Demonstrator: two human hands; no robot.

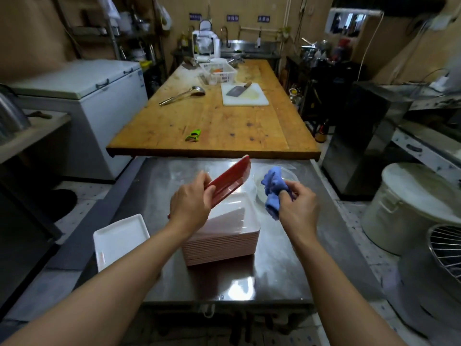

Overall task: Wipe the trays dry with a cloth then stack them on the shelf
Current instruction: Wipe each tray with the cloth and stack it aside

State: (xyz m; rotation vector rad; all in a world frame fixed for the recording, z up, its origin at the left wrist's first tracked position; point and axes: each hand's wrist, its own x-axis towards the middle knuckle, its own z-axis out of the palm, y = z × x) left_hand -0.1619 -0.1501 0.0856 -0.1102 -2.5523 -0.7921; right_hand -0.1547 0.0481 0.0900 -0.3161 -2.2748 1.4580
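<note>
Trays at a kitchen tabletop [287, 260]: at eight o'clock a single white tray [119, 239] overhangs the steel edge. The left hand [192, 203] grips a red tray [228, 182] tilted on edge, its long axis running from seven to one o'clock, raised over the pale stack of trays [224, 236] at centre. Just beside it at three o'clock, the right hand [298, 208] pinches a bunched blue cloth [273, 189] — apart from the tray, not yet touching. The wipe likely means bringing the cloth leftward. A clear bowl [289, 174] sits behind; no shelf is identifiable — only the wooden table [219, 121] beyond.
</note>
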